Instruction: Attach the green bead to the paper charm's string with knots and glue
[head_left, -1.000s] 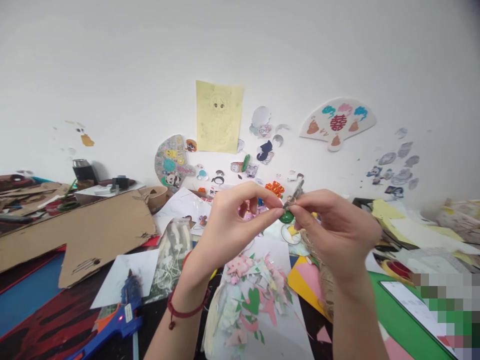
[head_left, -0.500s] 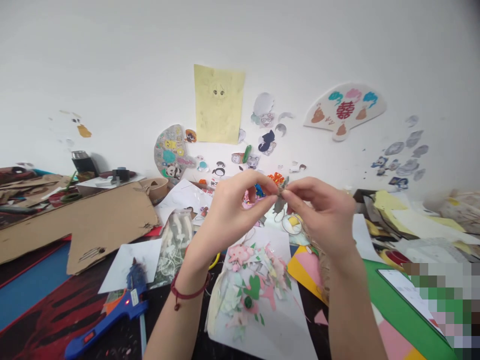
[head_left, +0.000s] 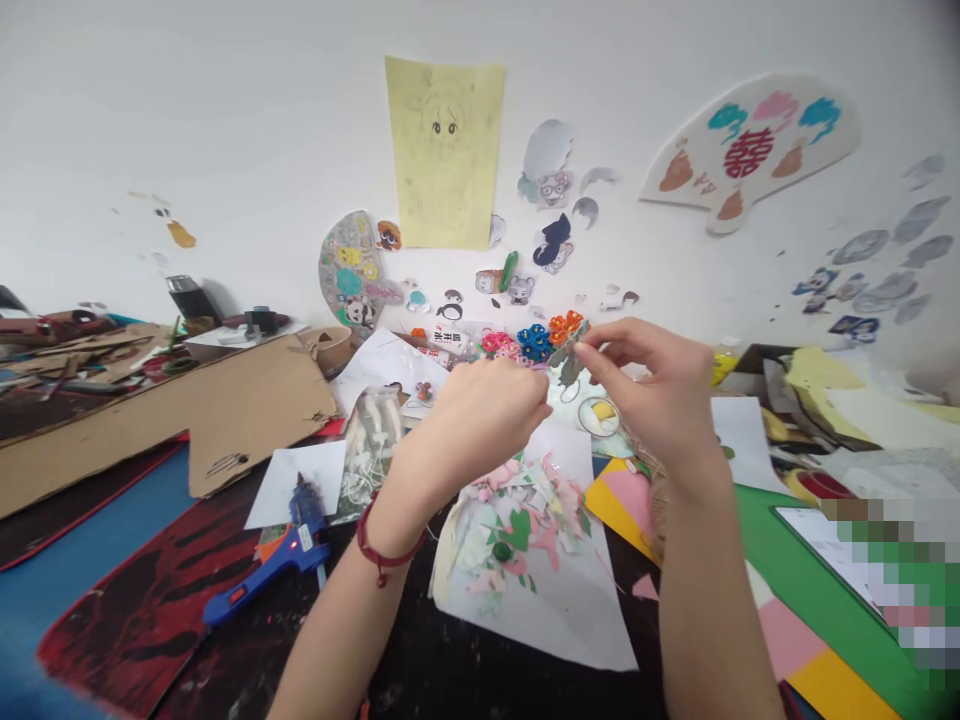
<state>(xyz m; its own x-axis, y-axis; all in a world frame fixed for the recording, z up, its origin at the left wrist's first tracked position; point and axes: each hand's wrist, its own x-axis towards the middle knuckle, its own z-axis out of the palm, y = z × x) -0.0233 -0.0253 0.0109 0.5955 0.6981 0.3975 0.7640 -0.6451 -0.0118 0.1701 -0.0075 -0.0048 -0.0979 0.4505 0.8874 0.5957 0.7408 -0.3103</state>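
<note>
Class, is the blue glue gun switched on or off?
Apparently on: the small red light on the blue glue gun is lit.

Small grey scrap [head_left: 568, 352], too blurred to identify, pinched at a tilt between the fingers [head_left: 592, 343] of the right hand [head_left: 652, 395], just right of frame centre. Left hand [head_left: 476, 412] curled close beside it, its grip hidden. Round green bead [head_left: 502, 551] lying on paper scraps [head_left: 529, 530], lower centre of the frame.
</note>
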